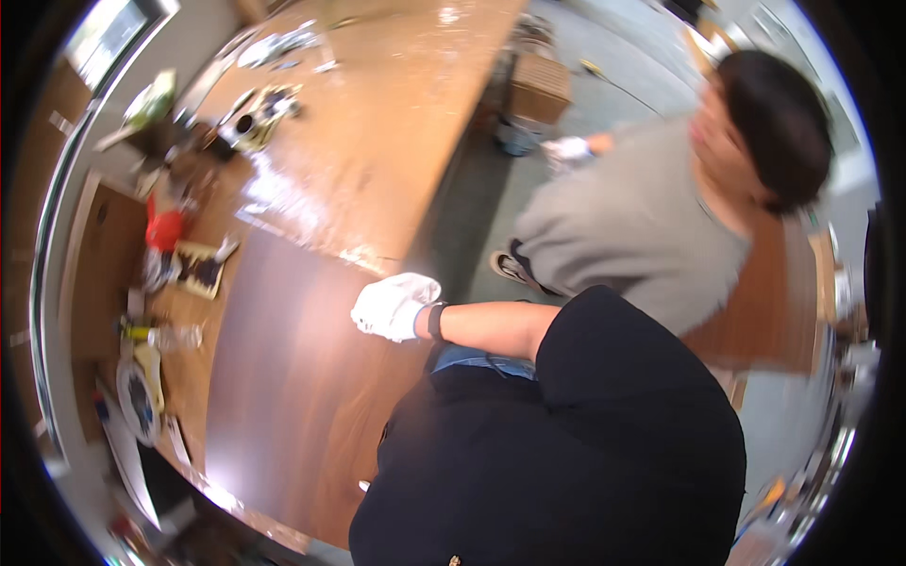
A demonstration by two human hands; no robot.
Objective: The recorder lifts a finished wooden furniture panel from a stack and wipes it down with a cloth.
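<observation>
A dark brown wood-grain panel (pixel 293 368) lies on the long workbench, its surface shiny with reflected light. At its right edge, near the far corner, my right hand (pixel 396 307) wears a white glove, with a dark band on the wrist. The fingers look curled over that edge, though motion blurs them. Of my left hand (pixel 364 486) just a small white glove tip shows beside the panel's near right edge. My black shirt hides the rest, so its fingers cannot be read.
The lighter workbench (pixel 368 123) runs on ahead, glossy as if covered in film. Tools, a red object (pixel 165 229) and a clear bottle (pixel 179 337) clutter its left side. Close on my right stands a co-worker (pixel 642 217) in a grey-beige shirt and white glove, near a cardboard box (pixel 540 87).
</observation>
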